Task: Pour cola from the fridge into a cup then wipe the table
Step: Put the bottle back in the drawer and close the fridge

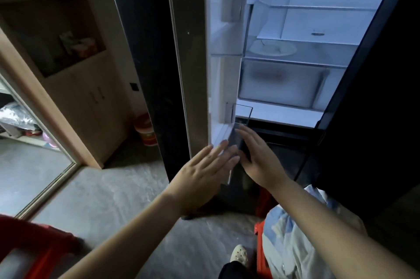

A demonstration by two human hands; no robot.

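I see a dim room with a grey floor (pixel 127 187), a wooden cabinet (pixel 75 88) on the left and the fridge (pixel 295 56) standing open ahead, its lit interior nearly bare. A plate (pixel 272 48) sits on one glass shelf, above a frosted drawer (pixel 281 83). The door (pixel 188 63) swings out to my left, and its lowest clear door bin (pixel 229 140) is where both hands meet.

I judge the cola to be the dark upright shape behind that bin's clear wall, but I cannot tell for sure. If so, its long axis is vertical, straight ahead and slightly below the hands.

My left hand (pixel 204 172) lies flat and spread against the bin's outer face, gripping nothing. My right hand (pixel 256 156) reaches in from the fridge side, fingers extended along the dark shape, not yet wrapped; it is nearer.

I can read no brand, label or writing anywhere.
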